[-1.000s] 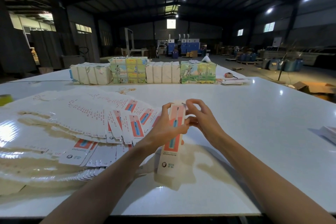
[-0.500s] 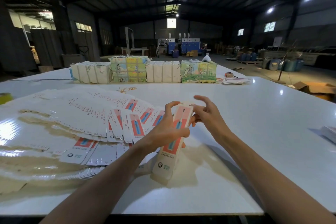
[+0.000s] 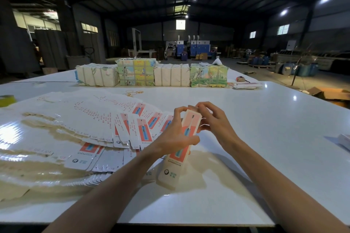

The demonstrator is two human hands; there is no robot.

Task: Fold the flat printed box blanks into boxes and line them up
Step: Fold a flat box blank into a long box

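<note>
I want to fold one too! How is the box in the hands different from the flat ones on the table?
The box is opened up into a long tube with sides; the flat blanks are thin sheets. The box is held tilted up by the left hand and right hand; the flat blanks lie fanned out, overlapping, on the table. Both carry the same red-and-blue print.

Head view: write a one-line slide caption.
Left hand grips a tall printed box while right hand works its top end, beside fanned flat blanks on a white table.
</note>
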